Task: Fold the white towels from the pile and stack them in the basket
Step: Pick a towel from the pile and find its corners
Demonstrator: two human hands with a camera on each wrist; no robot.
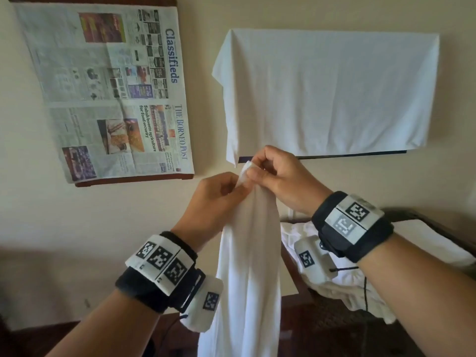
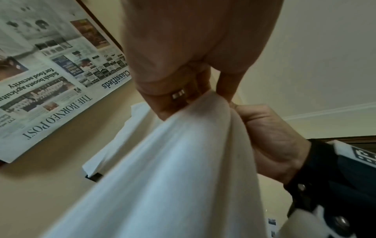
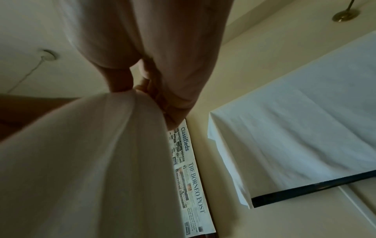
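Observation:
A white towel (image 1: 247, 266) hangs straight down in front of me, bunched at its top edge. My left hand (image 1: 221, 199) pinches that top edge from the left, and my right hand (image 1: 273, 181) pinches it right beside, so the two hands touch. The left wrist view shows the towel (image 2: 173, 169) falling from my left hand's fingers (image 2: 225, 87), with my right hand (image 2: 270, 138) against it. In the right wrist view the towel (image 3: 91, 161) drops from my right hand's thumb and fingers (image 3: 120, 80). More white towels (image 1: 334, 284) lie in a crumpled pile at the lower right.
A newspaper (image 1: 108, 91) covers a frame on the wall at the left. A white cloth (image 1: 327, 91) drapes over a dark flat panel on the wall at the right. Dark wooden furniture (image 1: 329, 328) stands below, under the pile.

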